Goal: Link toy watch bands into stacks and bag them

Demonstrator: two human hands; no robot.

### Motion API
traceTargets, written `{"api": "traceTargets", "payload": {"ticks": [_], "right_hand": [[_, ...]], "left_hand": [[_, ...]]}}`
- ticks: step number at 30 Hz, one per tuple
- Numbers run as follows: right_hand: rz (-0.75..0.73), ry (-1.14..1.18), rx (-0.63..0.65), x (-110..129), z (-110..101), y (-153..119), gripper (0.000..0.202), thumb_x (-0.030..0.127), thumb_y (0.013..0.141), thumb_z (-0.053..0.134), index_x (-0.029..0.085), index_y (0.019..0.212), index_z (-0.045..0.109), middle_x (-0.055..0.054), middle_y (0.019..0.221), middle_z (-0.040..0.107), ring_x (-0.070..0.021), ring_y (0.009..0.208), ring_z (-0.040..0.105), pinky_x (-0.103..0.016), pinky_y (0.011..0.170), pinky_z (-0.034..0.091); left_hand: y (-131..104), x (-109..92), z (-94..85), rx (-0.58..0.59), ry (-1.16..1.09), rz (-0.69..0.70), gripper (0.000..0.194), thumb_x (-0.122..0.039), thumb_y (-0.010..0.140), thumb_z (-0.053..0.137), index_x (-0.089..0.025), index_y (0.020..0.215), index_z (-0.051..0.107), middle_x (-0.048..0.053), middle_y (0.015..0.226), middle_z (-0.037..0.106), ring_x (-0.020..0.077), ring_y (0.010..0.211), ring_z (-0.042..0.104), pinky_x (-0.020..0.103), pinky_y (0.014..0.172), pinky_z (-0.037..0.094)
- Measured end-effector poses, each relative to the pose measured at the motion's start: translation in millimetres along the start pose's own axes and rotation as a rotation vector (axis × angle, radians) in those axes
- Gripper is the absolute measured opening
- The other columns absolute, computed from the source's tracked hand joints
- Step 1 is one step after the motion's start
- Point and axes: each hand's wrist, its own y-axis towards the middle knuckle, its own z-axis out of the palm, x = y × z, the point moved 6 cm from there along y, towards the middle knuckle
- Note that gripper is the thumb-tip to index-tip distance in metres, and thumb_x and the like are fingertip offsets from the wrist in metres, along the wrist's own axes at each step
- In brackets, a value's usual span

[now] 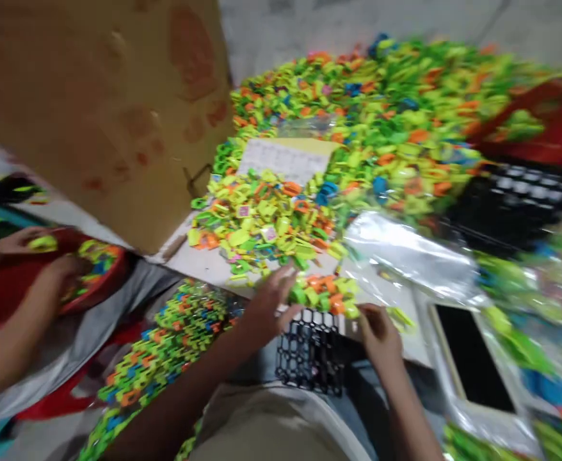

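A person's left hand spreads open-fingered over a small clump of green and orange plastic links at lower centre of the frame, while the right hand pinches the clump's near edge in a closed grip; motion blur hides just which piece it has. Judging by the pose, the step in hand is gathering a handful at the front of the tabletop, above a black mesh tray resting on the lap. Any next move would call for a firm scoop, as the pieces lie loose. A large heap of links fills the upper right, with a smaller heap beside a sheet of paper. At left, another person's hands reach into a red basin holding a few links. A clear plastic bag lies right of centre, a cardboard box upper left, assembled chains lower left.
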Motion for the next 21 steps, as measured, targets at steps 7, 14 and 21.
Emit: {"api": "traceTargets", "payload": {"ticks": [7, 14, 21], "right_hand": [[-0.299, -0.222, 0.15, 32.9, 14.2, -59.0, 0.016, 0.023, 0.091, 0.045, 0.021, 0.095, 0.061, -0.008, 0.093, 0.068, -0.0209, 0.089, 0.063, -0.037, 0.08, 0.051], [-0.482, -0.553, 0.428, 44.4, 55.5, -58.3, 0.038, 0.03, 0.09, 0.054, 0.023, 0.128, 0.054, -0.009, 0.135, 0.053, -0.0285, 0.125, 0.045, -0.054, 0.105, 0.033], [-0.481, -0.6, 0.422, 37.7, 53.7, -41.9, 0.041, 0.037, 0.09, 0.053, 0.024, 0.13, 0.054, -0.008, 0.134, 0.055, -0.0266, 0.123, 0.047, -0.047, 0.101, 0.04]], "left_hand": [[-36.2, 51.8, 45.9, -0.051, -0.427, -0.486, 0.034, -0.035, 0.083, 0.058, -0.02, 0.11, 0.046, 0.006, 0.103, 0.061, 0.0175, 0.093, 0.063, 0.035, 0.085, 0.053], [-12.6, 51.7, 73.8, -0.087, -0.012, -0.27, 0.011, -0.029, 0.082, 0.059, -0.02, 0.089, 0.06, 0.003, 0.084, 0.065, 0.018, 0.08, 0.062, 0.03, 0.074, 0.05], [7.1, 58.4, 86.5, -0.112, 0.121, -0.272, 0.023, -0.027, 0.079, 0.064, -0.018, 0.06, 0.055, 0.003, 0.063, 0.056, 0.0184, 0.066, 0.058, 0.03, 0.065, 0.045]]}}
